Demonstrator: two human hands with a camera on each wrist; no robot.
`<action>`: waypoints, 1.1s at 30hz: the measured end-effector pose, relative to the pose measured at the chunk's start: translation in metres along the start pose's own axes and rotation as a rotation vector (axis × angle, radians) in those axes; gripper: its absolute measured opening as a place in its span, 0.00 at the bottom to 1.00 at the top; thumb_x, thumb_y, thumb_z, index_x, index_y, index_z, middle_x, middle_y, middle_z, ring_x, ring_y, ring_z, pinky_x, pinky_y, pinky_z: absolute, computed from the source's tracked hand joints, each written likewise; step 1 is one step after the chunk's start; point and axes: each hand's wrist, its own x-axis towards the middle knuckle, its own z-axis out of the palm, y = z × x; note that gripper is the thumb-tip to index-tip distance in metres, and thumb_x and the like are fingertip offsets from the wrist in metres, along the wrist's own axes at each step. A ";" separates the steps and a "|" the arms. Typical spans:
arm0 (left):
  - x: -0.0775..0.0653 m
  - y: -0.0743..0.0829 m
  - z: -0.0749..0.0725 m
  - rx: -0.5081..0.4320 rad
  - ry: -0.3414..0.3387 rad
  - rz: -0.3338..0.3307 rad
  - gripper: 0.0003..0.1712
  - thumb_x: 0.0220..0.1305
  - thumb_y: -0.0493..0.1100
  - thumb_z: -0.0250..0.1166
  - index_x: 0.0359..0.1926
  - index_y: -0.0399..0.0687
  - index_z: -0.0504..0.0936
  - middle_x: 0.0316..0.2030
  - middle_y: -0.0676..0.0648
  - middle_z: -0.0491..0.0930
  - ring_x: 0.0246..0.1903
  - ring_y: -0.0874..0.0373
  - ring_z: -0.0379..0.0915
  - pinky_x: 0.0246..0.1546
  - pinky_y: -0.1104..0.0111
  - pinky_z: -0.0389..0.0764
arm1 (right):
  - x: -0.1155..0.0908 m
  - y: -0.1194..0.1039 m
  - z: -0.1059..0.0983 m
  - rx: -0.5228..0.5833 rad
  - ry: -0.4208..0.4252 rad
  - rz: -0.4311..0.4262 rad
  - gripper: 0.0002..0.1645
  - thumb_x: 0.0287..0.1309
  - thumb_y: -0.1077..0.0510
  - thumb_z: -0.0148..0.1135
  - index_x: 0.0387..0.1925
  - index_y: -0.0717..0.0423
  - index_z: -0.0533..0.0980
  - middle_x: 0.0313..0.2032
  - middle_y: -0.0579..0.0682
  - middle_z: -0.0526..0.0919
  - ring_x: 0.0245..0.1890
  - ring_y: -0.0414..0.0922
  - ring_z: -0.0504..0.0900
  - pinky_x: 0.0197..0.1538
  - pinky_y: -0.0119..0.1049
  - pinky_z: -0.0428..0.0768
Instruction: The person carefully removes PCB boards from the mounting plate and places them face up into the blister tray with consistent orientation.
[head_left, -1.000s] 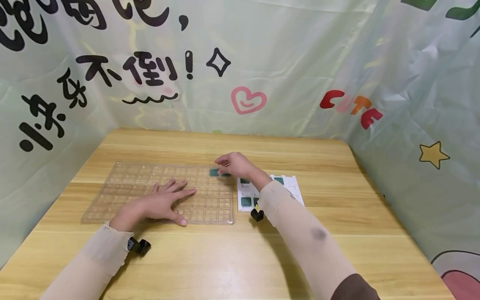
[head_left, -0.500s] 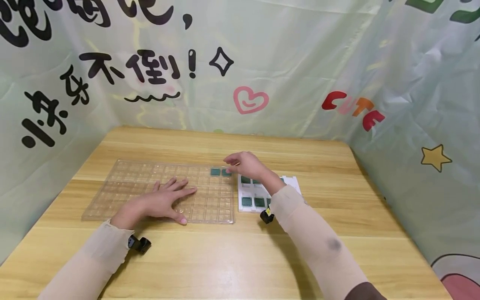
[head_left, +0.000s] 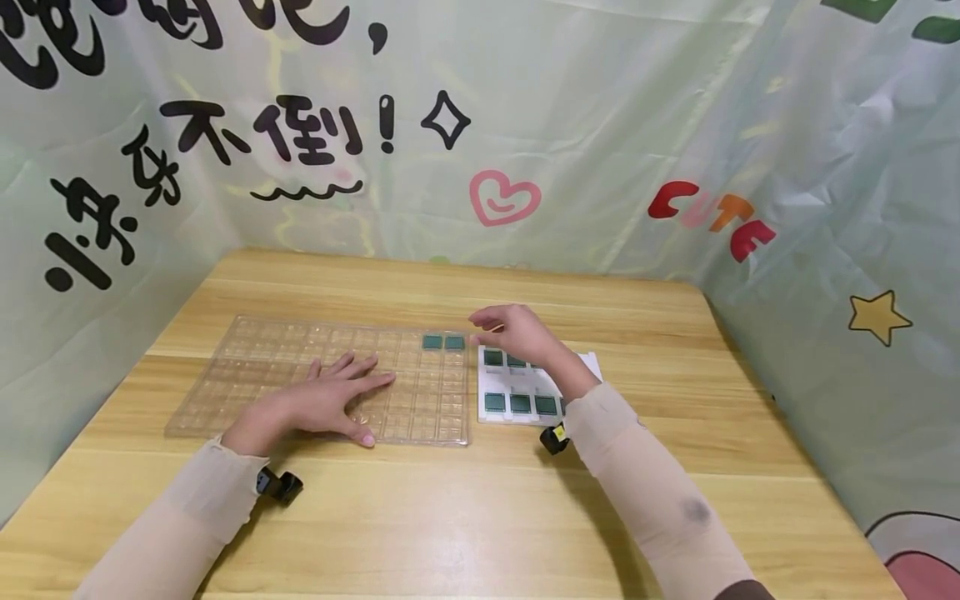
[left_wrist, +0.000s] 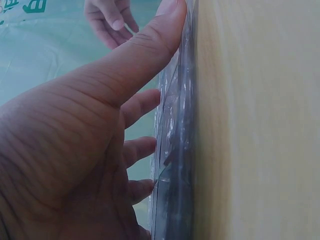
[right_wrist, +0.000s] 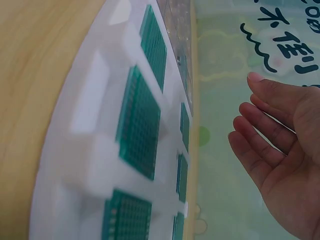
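Note:
My left hand [head_left: 321,407] rests with spread, straight fingers on a clear plastic compartment tray [head_left: 247,367]; in the left wrist view the fingertips touch its surface. Two green chip-like squares, one [head_left: 432,342] beside the other [head_left: 454,342], lie in pockets at the tray's far right corner. Over the gap between this tray and a white tray [head_left: 501,382], my right hand [head_left: 521,335] hovers with relaxed fingers and holds nothing. Several green chips [right_wrist: 140,122] sit in rows in the white tray. My right forearm hides part of its right side.
Both trays lie on a wooden table [head_left: 450,517]. A printed cloth [head_left: 600,125] hangs behind and along the sides. Each wrist carries a small black camera, one at the left cuff [head_left: 280,487] and one at the right cuff [head_left: 555,438].
My right hand has moved right, off the clear tray's far corner toward the white tray, leaving two chips uncovered there. More of the white tray's front row shows. The left hand stays put.

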 end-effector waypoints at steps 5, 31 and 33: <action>-0.001 0.001 -0.001 0.001 -0.002 -0.003 0.61 0.44 0.75 0.68 0.76 0.62 0.56 0.77 0.42 0.41 0.73 0.34 0.27 0.60 0.30 0.28 | -0.010 0.003 -0.007 0.023 0.015 0.001 0.26 0.64 0.54 0.64 0.62 0.57 0.75 0.57 0.52 0.79 0.56 0.49 0.77 0.57 0.43 0.76; 0.000 0.001 0.000 0.012 0.003 -0.008 0.61 0.44 0.76 0.67 0.76 0.62 0.55 0.77 0.42 0.41 0.73 0.34 0.27 0.60 0.29 0.29 | -0.048 0.029 -0.033 0.031 0.106 0.075 0.28 0.62 0.51 0.67 0.62 0.55 0.75 0.57 0.54 0.79 0.56 0.51 0.77 0.58 0.48 0.75; 0.001 0.001 0.000 0.013 0.003 -0.007 0.61 0.44 0.76 0.67 0.76 0.62 0.55 0.77 0.42 0.40 0.73 0.34 0.27 0.60 0.29 0.29 | -0.051 0.031 -0.035 0.024 0.109 0.075 0.28 0.62 0.51 0.66 0.62 0.57 0.75 0.58 0.55 0.79 0.56 0.51 0.77 0.59 0.49 0.74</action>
